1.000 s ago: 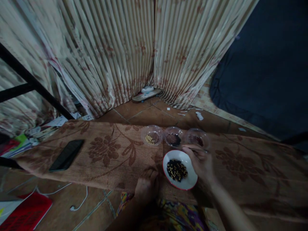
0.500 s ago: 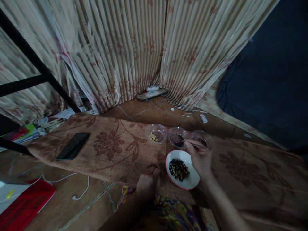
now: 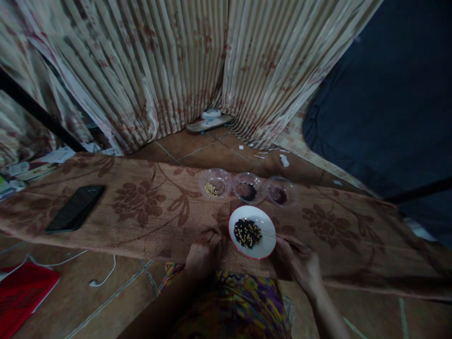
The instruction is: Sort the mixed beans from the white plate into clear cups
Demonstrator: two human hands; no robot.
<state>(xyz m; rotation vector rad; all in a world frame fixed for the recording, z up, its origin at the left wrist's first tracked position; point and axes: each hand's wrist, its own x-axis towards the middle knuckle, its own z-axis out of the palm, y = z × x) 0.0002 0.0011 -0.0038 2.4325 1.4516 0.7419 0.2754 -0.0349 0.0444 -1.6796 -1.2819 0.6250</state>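
Note:
A white bowl with a red rim (image 3: 267, 246) holds a mix of black and yellow beans (image 3: 247, 233). My right hand (image 3: 300, 260), at the bowl's right side, is closed on thin metal tweezers (image 3: 270, 234) whose tips reach over the bowl. Whether a bean is between the tips is too small to tell. Curled on the cloth left of the bowl, my left hand (image 3: 204, 249) appears to hold nothing. Behind the bowl stand three clear plastic cups in a row: one with yellow beans (image 3: 211, 189), one with black beans (image 3: 250, 192), one with dark reddish beans (image 3: 280, 195).
A patterned brown cloth (image 3: 169, 235) covers the long bench. On its left lies a black phone (image 3: 76, 208). Beyond the bench are striped curtains (image 3: 176, 70), a skateboard (image 3: 208, 124) and paper scraps on the tiled floor. An earphone cable (image 3: 106, 280) lies below left.
My right hand with the tweezers has come back from the cups to the right side of the bowl. My left hand stays curled on the cloth. The view has shifted right.

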